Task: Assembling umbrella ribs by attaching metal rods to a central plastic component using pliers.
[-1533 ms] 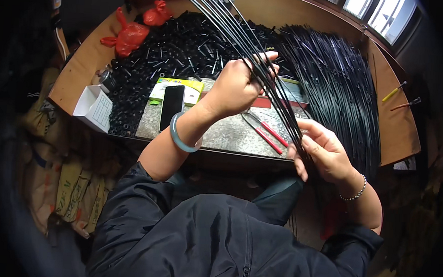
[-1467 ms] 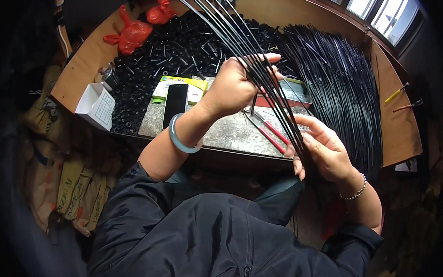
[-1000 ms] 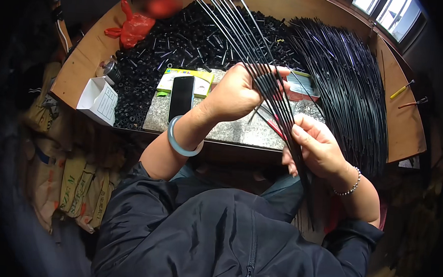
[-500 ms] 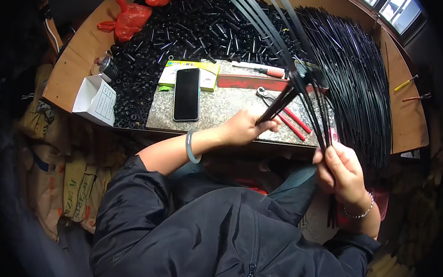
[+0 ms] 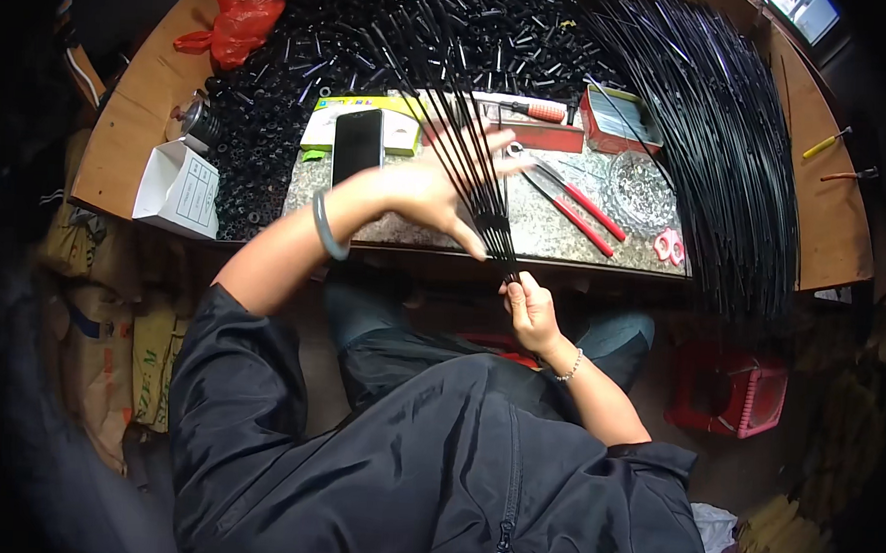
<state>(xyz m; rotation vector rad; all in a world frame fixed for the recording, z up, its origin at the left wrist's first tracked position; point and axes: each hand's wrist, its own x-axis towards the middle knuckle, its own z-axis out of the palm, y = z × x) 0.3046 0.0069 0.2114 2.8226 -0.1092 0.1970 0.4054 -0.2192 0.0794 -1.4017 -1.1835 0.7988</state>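
My right hand (image 5: 531, 311) is closed round the lower end of a bundle of thin black ribs (image 5: 456, 159), like those of an umbrella. The ribs fan out upward and to the left from a dark gathered part above my fist. My left hand (image 5: 427, 191) is open beside the bundle, fingers spread and slightly blurred, some of them behind the ribs. Whether it touches them I cannot tell. Red-handled pliers (image 5: 577, 213) lie to the right of the ribs on the speckled board (image 5: 405, 232). A black phone (image 5: 358, 144) rests partly behind my left wrist.
Small black parts (image 5: 271, 117) heap along the left and back, near red plastic bags (image 5: 244, 28). Long black rods (image 5: 734, 182) pile up at the right. A white box (image 5: 179, 188), a screwdriver (image 5: 542, 111), a red-edged box (image 5: 621, 126) and a clear dish (image 5: 640, 192) stand about.
My right hand has moved left with the ribs, which now fan up and leftward. My left hand has let go of its dark part of the bundle and opened, shifting left and up.
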